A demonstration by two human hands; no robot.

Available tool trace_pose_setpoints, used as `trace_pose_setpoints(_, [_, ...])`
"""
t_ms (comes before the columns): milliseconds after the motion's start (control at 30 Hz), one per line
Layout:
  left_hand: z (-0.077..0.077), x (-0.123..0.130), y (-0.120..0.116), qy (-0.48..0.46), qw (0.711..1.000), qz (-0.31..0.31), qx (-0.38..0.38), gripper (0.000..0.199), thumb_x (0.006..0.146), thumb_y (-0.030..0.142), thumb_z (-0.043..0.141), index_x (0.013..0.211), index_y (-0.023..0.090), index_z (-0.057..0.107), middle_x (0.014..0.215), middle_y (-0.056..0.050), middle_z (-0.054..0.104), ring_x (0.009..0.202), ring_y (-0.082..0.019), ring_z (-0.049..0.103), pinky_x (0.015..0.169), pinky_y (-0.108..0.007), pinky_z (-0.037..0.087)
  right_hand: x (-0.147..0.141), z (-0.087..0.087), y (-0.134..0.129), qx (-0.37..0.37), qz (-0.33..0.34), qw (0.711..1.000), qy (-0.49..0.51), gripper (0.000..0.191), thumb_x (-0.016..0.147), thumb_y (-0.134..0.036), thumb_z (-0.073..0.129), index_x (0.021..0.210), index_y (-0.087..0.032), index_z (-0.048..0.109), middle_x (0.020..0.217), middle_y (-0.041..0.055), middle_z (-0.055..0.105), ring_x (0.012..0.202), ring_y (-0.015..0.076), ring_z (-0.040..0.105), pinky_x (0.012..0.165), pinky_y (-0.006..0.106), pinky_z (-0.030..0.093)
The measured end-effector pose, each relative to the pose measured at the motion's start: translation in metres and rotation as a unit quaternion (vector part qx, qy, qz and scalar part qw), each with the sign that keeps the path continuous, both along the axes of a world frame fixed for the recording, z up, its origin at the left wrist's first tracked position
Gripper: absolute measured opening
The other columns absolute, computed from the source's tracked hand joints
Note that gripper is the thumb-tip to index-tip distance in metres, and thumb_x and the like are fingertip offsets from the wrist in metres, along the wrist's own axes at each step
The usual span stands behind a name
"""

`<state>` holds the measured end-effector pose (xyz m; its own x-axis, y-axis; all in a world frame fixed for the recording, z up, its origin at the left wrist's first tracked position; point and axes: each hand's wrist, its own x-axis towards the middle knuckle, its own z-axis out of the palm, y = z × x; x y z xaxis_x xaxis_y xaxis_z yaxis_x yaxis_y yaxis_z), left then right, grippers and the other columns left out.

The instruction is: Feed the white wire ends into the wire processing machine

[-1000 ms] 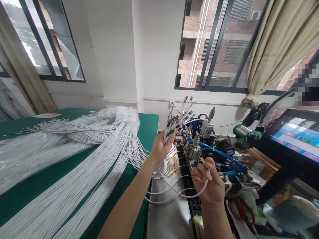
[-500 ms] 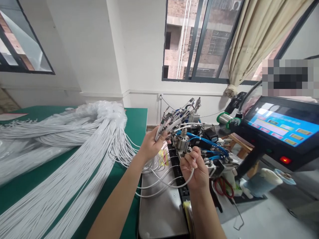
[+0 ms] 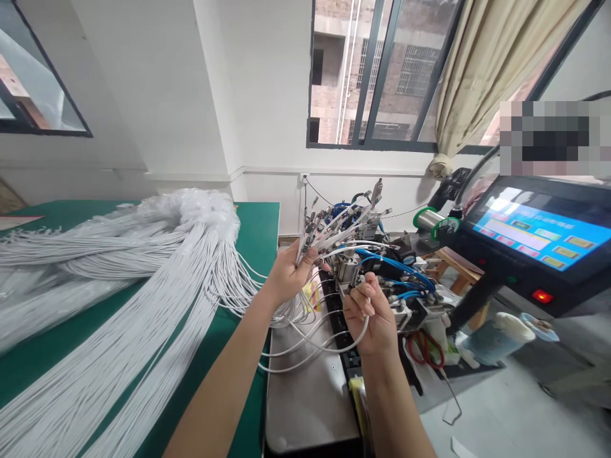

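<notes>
My left hand (image 3: 289,275) is closed round a bunch of white cables (image 3: 329,236), whose ends carry small metal connectors fanning up and to the right. Lower and to the right, my right hand (image 3: 370,312) pinches a single white cable (image 3: 351,345), which loops down and left from the fingers. Its tip is hidden by my fingers, close against the front of a machine (image 3: 346,270) with metal blocks and blue air tubes (image 3: 401,264). From the held bunch, cables trail back to a large bundle of white cables (image 3: 191,261) on the green table (image 3: 260,222).
A metal plate (image 3: 305,407) lies below my hands. Right of the machine are a solder wire spool (image 3: 432,221), a lit touchscreen (image 3: 539,232), red-handled scissors (image 3: 424,350) and a blue container (image 3: 491,340). Another person, blurred out, is behind the screen.
The view has shifted slightly. Both hands keep their hold; the connector ends in my left hand have spread a little, and my right hand stays by the machine.
</notes>
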<state>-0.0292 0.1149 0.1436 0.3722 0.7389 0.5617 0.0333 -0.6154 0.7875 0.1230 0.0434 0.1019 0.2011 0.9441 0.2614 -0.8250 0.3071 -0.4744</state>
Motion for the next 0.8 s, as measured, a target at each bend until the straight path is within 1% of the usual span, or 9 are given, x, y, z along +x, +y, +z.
trace_pose_setpoints(100, [0.0, 0.0, 0.0, 0.002, 1.0, -0.004, 0.008, 0.045, 0.093, 0.051, 0.039, 0.12, 0.018, 0.051, 0.074, -0.003, 0.068, 0.038, -0.004, 0.035, 0.042, -0.019, 0.032, -0.001, 0.001, -0.001, -0.001, 0.017, 1.0, 0.02, 0.019, 0.071, -0.017, 0.074, 0.086, -0.02, 0.062, 0.059, -0.0107, 0.052, 0.038, 0.0002, 0.032, 0.039, 0.01, 0.034])
trace_pose_setpoints(200, [-0.001, 0.0, 0.0, 0.001, 1.0, -0.008, 0.013, 0.044, 0.093, 0.05, 0.038, 0.118, 0.018, 0.052, 0.071, -0.003, 0.066, 0.039, -0.005, 0.037, 0.042, -0.019, 0.032, -0.002, 0.002, -0.002, -0.007, 0.02, 1.0, 0.016, 0.018, 0.071, -0.018, 0.073, 0.085, -0.02, 0.063, 0.058, -0.0103, 0.049, 0.038, 0.0006, 0.031, 0.039, 0.01, 0.034])
trace_pose_setpoints(333, [-0.001, 0.0, -0.001, 0.01, 1.0, -0.008, 0.014, 0.042, 0.093, 0.05, 0.04, 0.114, 0.017, 0.054, 0.07, -0.004, 0.065, 0.04, -0.005, 0.039, 0.042, -0.019, 0.034, -0.002, 0.004, -0.003, -0.012, 0.004, 1.0, -0.016, 0.014, 0.073, -0.022, 0.07, 0.085, -0.02, 0.062, 0.058, -0.0095, 0.045, 0.038, 0.0027, 0.026, 0.038, 0.013, 0.032])
trace_pose_setpoints(467, [0.001, -0.001, -0.003, 0.028, 0.999, -0.021, 0.004, 0.041, 0.091, 0.049, 0.043, 0.114, 0.018, 0.055, 0.07, -0.003, 0.065, 0.041, -0.006, 0.04, 0.041, -0.019, 0.032, -0.002, 0.005, -0.006, 0.014, -0.019, 0.996, -0.083, 0.013, 0.076, -0.027, 0.068, 0.082, -0.02, 0.059, 0.057, -0.0088, 0.042, 0.039, 0.0036, 0.021, 0.038, 0.016, 0.024])
trace_pose_setpoints(500, [0.001, -0.001, -0.003, 0.035, 0.999, -0.021, 0.001, 0.04, 0.091, 0.049, 0.044, 0.113, 0.018, 0.056, 0.069, -0.002, 0.065, 0.041, -0.007, 0.041, 0.041, -0.019, 0.032, -0.003, 0.005, -0.008, 0.021, -0.038, 0.993, -0.114, 0.013, 0.077, -0.029, 0.067, 0.082, -0.02, 0.058, 0.057, -0.0082, 0.042, 0.039, 0.004, 0.021, 0.039, 0.017, 0.023])
trace_pose_setpoints(567, [0.002, -0.002, -0.003, 0.048, 0.999, -0.016, -0.001, 0.038, 0.09, 0.048, 0.045, 0.107, 0.018, 0.058, 0.066, -0.001, 0.063, 0.043, -0.008, 0.044, 0.042, -0.018, 0.032, -0.005, 0.007, -0.012, 0.034, -0.111, 0.977, -0.181, 0.012, 0.081, -0.031, 0.064, 0.082, -0.02, 0.059, 0.058, -0.006, 0.044, 0.042, 0.0056, 0.026, 0.04, 0.019, 0.021])
trace_pose_setpoints(633, [0.002, -0.003, -0.004, 0.055, 0.998, -0.017, 0.005, 0.034, 0.09, 0.047, 0.046, 0.098, 0.017, 0.059, 0.064, -0.001, 0.062, 0.045, -0.008, 0.048, 0.044, -0.018, 0.033, -0.007, 0.01, -0.016, 0.046, -0.209, 0.949, -0.233, 0.013, 0.082, -0.033, 0.063, 0.085, -0.021, 0.061, 0.06, -0.0044, 0.043, 0.048, 0.0076, 0.032, 0.043, 0.02, 0.022])
trace_pose_setpoints(700, [0.003, -0.004, -0.004, 0.061, 0.998, -0.024, 0.021, 0.031, 0.09, 0.046, 0.047, 0.088, 0.017, 0.058, 0.063, 0.0, 0.061, 0.046, -0.008, 0.05, 0.045, -0.018, 0.034, -0.008, 0.015, -0.019, 0.049, -0.289, 0.919, -0.264, 0.012, 0.082, -0.032, 0.063, 0.087, -0.021, 0.062, 0.061, -0.0043, 0.04, 0.051, 0.0084, 0.033, 0.045, 0.021, 0.023])
trace_pose_setpoints(800, [0.005, -0.006, -0.004, 0.1, 0.993, -0.028, 0.06, 0.031, 0.091, 0.044, 0.045, 0.079, 0.017, 0.056, 0.061, 0.0, 0.06, 0.048, -0.009, 0.05, 0.047, -0.019, 0.035, -0.007, 0.023, -0.022, 0.042, -0.344, 0.886, -0.308, 0.013, 0.086, -0.03, 0.059, 0.095, -0.022, 0.063, 0.06, -0.005, 0.038, 0.051, 0.0082, 0.033, 0.046, 0.022, 0.025])
